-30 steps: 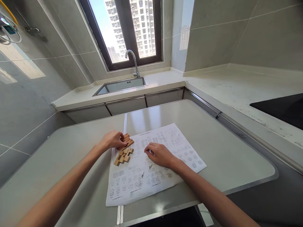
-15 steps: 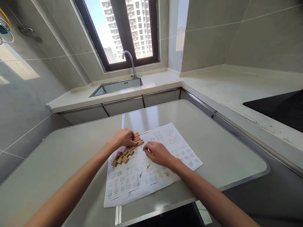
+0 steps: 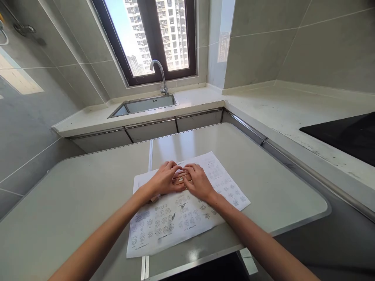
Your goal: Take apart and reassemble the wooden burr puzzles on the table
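Note:
Small wooden puzzle blocks [image 3: 182, 178] lie on a printed instruction sheet [image 3: 175, 218] spread over a pale grey table [image 3: 263, 175]. Both hands meet over the blocks and hide most of them. My left hand [image 3: 164, 179] covers the blocks from the left, fingers curled down on them. My right hand [image 3: 199, 180] presses on them from the right, fingertips touching the left hand's. A sliver of wood [image 3: 152, 200] shows under my left wrist.
Behind the table runs an L-shaped white counter [image 3: 278, 113] with a steel sink [image 3: 146, 105] and curved tap [image 3: 158, 74] under a window. A black cooktop [image 3: 342, 136] lies on the counter at right. The table has a seam [image 3: 149, 156] down its middle.
My left hand slid the blocks rightward onto the sheet. My right hand moved up to meet it, and both now cover the blocks.

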`<state>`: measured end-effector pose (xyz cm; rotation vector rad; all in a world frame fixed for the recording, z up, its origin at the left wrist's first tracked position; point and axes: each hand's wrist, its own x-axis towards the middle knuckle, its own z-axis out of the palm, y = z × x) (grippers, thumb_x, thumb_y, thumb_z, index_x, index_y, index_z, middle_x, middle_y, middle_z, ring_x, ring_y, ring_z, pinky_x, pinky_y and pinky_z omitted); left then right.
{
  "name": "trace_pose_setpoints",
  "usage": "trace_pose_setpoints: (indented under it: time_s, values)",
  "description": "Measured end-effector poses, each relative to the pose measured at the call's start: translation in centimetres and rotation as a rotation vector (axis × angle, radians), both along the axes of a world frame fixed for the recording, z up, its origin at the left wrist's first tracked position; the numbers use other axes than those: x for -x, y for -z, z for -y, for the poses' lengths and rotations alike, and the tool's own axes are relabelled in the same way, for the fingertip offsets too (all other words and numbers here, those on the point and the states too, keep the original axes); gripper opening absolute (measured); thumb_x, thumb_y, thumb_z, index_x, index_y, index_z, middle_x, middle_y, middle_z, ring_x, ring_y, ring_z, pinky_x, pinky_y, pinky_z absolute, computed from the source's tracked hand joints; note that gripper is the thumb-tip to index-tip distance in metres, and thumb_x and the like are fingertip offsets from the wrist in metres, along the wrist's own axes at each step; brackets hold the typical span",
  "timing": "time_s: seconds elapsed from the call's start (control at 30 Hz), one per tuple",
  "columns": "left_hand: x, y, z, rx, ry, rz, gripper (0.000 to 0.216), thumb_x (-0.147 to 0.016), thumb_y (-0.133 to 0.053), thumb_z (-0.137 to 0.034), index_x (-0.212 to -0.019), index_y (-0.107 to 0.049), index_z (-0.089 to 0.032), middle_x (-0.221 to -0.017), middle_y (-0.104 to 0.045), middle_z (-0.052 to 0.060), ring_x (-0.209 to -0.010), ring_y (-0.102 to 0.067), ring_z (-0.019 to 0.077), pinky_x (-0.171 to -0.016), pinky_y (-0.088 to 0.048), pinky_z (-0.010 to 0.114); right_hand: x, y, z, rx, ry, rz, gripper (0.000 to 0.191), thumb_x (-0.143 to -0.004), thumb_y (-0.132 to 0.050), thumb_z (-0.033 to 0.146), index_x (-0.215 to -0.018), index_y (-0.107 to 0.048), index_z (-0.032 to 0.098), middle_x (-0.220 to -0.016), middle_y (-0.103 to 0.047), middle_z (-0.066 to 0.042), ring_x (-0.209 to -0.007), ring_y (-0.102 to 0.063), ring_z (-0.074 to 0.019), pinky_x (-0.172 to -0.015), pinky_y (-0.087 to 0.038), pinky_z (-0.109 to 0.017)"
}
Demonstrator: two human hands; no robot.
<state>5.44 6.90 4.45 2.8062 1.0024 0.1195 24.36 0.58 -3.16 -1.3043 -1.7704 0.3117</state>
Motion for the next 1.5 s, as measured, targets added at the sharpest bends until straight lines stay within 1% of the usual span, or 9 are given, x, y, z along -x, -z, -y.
trace_pose_setpoints:
  time_s: [0.1,0.3,0.47,0.67,0.87,0.93,1.07,1.27,1.5]
  values:
    - [2.7,0.7,1.0,-0.015,-0.008,0.053,0.082,-0.079,-0.083,-0.056,-0.148,-0.052,-0.025,-0.151,-0.051,0.018,-0.142,-0.047,0.0408,-0.117,-0.042,0.058,0.2,0.1,0.2,0.002,-0.059,0.041,0.036,-0.098,-0.067,0.025,-0.134,-0.062,0.021,-0.142,-0.062,-0.016,-0.136,-0.055,-0.0333,-0.117,-0.044,-0.056]
    - [6.9,3.6,3.0,-0.145,-0.173,0.117,0.060,-0.100,-0.061,-0.056,-0.149,-0.048,-0.024,-0.163,-0.043,0.018,-0.154,-0.036,0.0415,-0.122,-0.036,0.064,0.4,0.5,0.7,0.046,-0.154,0.120,0.055,-0.097,-0.073,0.044,-0.146,-0.057,0.025,-0.156,-0.056,-0.016,-0.152,-0.042,-0.0389,-0.124,-0.034,-0.065]
    - [8.3,4.8,3.4,-0.229,-0.271,0.128,0.049,-0.105,-0.051,-0.050,-0.144,-0.052,-0.020,-0.159,-0.050,0.020,-0.153,-0.039,0.0409,-0.122,-0.035,0.063,-0.1,0.3,0.8,0.066,-0.230,0.142,0.057,-0.098,-0.073,0.044,-0.149,-0.055,0.025,-0.153,-0.058,-0.016,-0.146,-0.050,-0.0358,-0.120,-0.043,-0.061]
    - [9.3,5.0,3.0,-0.263,-0.309,0.064,0.042,-0.108,-0.042,-0.042,-0.138,-0.060,-0.019,-0.157,-0.053,0.021,-0.152,-0.040,0.0423,-0.120,-0.037,0.064,-0.2,-0.4,1.6,0.057,-0.357,0.170,0.059,-0.095,-0.078,0.041,-0.147,-0.056,0.024,-0.150,-0.060,-0.015,-0.141,-0.056,-0.0329,-0.117,-0.049,-0.054]
    - [8.3,3.5,3.8,-0.315,-0.209,0.148,0.038,-0.108,-0.048,-0.039,-0.137,-0.061,-0.020,-0.154,-0.055,0.018,-0.149,-0.042,0.0397,-0.120,-0.038,0.061,-1.1,-1.1,4.0,-0.001,-0.412,0.231,0.074,-0.090,-0.084,0.038,-0.154,-0.047,0.026,-0.161,-0.050,-0.016,-0.149,-0.047,-0.0352,-0.121,-0.044,-0.056]
    - [7.4,3.1,4.3,-0.302,-0.132,0.178,0.030,-0.108,-0.048,-0.039,-0.129,-0.065,-0.023,-0.149,-0.059,0.014,-0.148,-0.042,0.0366,-0.120,-0.039,0.057,-1.8,-1.3,5.1,-0.046,-0.357,0.255,0.066,-0.093,-0.081,0.033,-0.150,-0.049,0.026,-0.155,-0.054,-0.017,-0.144,-0.051,-0.0357,-0.117,-0.047,-0.057]
    - [5.5,2.9,4.6,-0.257,-0.042,0.203,0.023,-0.109,-0.050,-0.037,-0.114,-0.068,-0.024,-0.138,-0.065,0.010,-0.145,-0.045,0.0339,-0.119,-0.042,0.054,-3.1,-1.6,6.6,-0.027,-0.185,0.303,0.030,-0.098,-0.073,0.027,-0.126,-0.062,0.024,-0.126,-0.069,-0.015,-0.117,-0.065,-0.0342,-0.100,-0.056,-0.055]
    - [3.5,3.2,3.5,-0.161,-0.015,0.209,0.021,-0.108,-0.052,-0.035,-0.103,-0.068,-0.021,-0.129,-0.066,0.013,-0.141,-0.047,0.0368,-0.115,-0.044,0.059,-3.4,-1.8,7.4,0.079,-0.176,0.352,0.034,-0.094,-0.079,0.022,-0.122,-0.060,0.022,-0.120,-0.070,-0.011,-0.112,-0.065,-0.0315,-0.096,-0.056,-0.050]
    - [3.4,3.3,2.3,-0.089,0.007,0.234,0.020,-0.104,-0.064,-0.036,-0.093,-0.065,-0.019,-0.122,-0.066,0.013,-0.131,-0.052,0.0335,-0.107,-0.052,0.052,-3.2,-1.7,7.3,0.202,-0.226,0.303,0.023,-0.096,-0.079,0.025,-0.113,-0.064,0.022,-0.111,-0.068,-0.008,-0.101,-0.066,-0.0262,-0.089,-0.056,-0.040]
